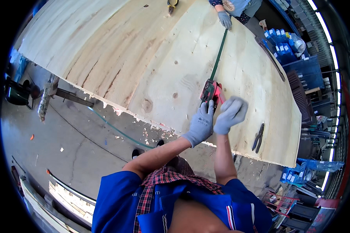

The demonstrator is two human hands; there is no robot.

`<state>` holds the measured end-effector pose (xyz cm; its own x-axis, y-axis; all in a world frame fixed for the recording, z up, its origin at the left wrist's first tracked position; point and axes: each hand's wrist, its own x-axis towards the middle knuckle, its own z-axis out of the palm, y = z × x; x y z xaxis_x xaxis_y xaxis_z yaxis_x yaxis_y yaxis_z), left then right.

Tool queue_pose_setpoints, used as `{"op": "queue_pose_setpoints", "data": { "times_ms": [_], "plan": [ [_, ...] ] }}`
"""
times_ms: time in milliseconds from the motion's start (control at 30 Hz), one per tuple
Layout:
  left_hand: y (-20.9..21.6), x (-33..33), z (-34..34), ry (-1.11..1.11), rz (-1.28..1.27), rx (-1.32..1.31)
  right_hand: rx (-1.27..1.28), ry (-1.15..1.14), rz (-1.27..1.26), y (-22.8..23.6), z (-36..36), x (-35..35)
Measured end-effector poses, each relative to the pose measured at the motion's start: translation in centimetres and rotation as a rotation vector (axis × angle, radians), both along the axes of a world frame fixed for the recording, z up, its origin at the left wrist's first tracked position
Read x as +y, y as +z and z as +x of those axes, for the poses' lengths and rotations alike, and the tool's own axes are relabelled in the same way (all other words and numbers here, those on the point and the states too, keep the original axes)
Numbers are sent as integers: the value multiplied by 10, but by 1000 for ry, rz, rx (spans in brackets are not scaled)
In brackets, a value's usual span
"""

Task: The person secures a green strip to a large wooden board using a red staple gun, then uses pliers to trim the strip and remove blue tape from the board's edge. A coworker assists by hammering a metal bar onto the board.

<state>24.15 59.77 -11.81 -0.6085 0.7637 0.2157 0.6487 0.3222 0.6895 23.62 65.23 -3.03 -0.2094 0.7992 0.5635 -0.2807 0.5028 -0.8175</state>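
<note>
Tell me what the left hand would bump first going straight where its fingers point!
Probably the red tool on the green strap; the left hand may be touching it, though depth is unclear.

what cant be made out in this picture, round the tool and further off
All in the head view:
Near end of the red-and-green tool: hidden by the left hand's grip.
Right hand's grip: blurred; contact with the red handle unclear.
Far end of the green strap: hidden by the co-worker's gloved hand.
Yellow-handled pliers: cut off by the top edge.
</note>
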Motion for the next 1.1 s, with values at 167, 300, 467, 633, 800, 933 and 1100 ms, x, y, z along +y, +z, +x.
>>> {"op": "queue_pose_setpoints", "data": {
  "times_ms": [167, 300, 467, 633, 800, 933, 1100],
  "plan": [
    [5, 12, 3, -61, 95, -35, -220, -46, -152, 50, -82, 172],
    [-4, 3, 2, -19, 126, -213, -138, 10, -191, 57, -61, 132],
    [-3, 4, -2, 25, 108, -392, -145, 22, 2, -12, 20, 2],
    [-9, 1, 2, 18, -3, -313, -53, -96, -108, 36, -38, 70],
    [-20, 18, 13, -15, 112, -158, -163, -26, -219, 56, -92, 177],
    [-13, 14, -2, 5, 21, -231, -105, -21, -213, 51, -57, 121],
    [-13, 16, -9, -94, -39, -353, -180, -69, -23, -39, 29, 7]
  ]
}}
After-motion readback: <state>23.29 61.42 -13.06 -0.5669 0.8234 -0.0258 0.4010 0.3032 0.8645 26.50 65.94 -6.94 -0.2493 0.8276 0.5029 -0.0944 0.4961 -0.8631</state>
